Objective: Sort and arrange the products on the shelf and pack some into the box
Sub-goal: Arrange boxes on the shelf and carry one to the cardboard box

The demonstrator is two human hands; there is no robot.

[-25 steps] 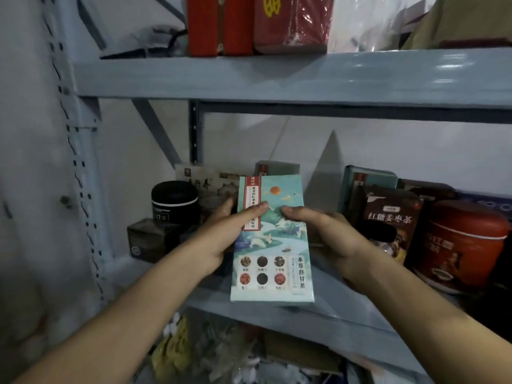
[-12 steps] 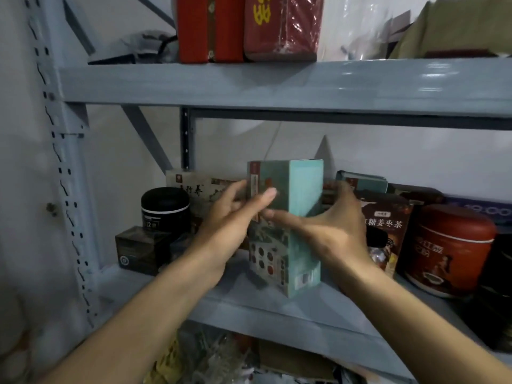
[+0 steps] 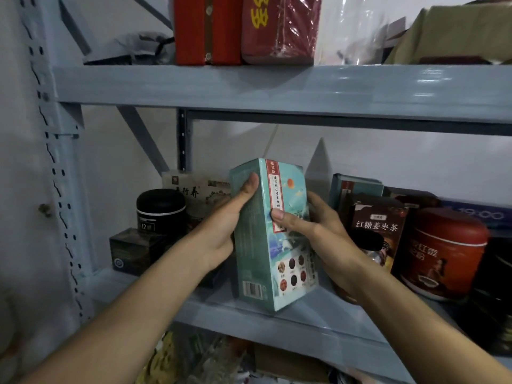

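A tall teal tea box [image 3: 260, 261] with a red label strip stands upright on the grey middle shelf [image 3: 318, 322], its bottom corner near the shelf's front edge. My left hand [image 3: 224, 225] grips its left side, thumb over the upper edge. From the right, my right hand [image 3: 313, 231] holds it with the thumb pressed on the printed front. The box is turned so its barcode side and front both show.
Left of the box sit a black jar [image 3: 160, 209], a dark cube box [image 3: 135, 250] and a beige carton [image 3: 194, 189]. To the right are a brown tea box [image 3: 379, 217], a red tin [image 3: 443, 250] and another teal box [image 3: 357, 187]. Red boxes [image 3: 243, 29] fill the upper shelf.
The teal box went from lying tilted with its front facing me to standing upright on the shelf, then turned so the front shows at an angle. Both hands kept hold of it.
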